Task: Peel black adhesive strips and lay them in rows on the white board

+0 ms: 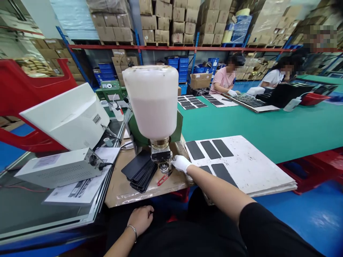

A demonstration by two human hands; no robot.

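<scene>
My right hand (181,164), in a white glove, reaches to the side of the metal head (161,153) of a machine. Its fingers are drawn together at a small part there that I cannot make out. Above the head sits a large translucent bottle (151,103) of pale liquid. A fanned stack of black rectangular plates (140,169) lies left of the head. Just below it is a small red-handled tool (163,179), like thread snips. Bare and wearing a bracelet, my left hand (139,219) rests on my lap, fingers curled, with nothing visible in it.
A white board stack (257,167) with several black plates stands to the right on the green table (214,121). Left are a grey metal box (64,167) and a white monitor (66,114). Two co-workers (223,80) sit across the table; another person is farther right.
</scene>
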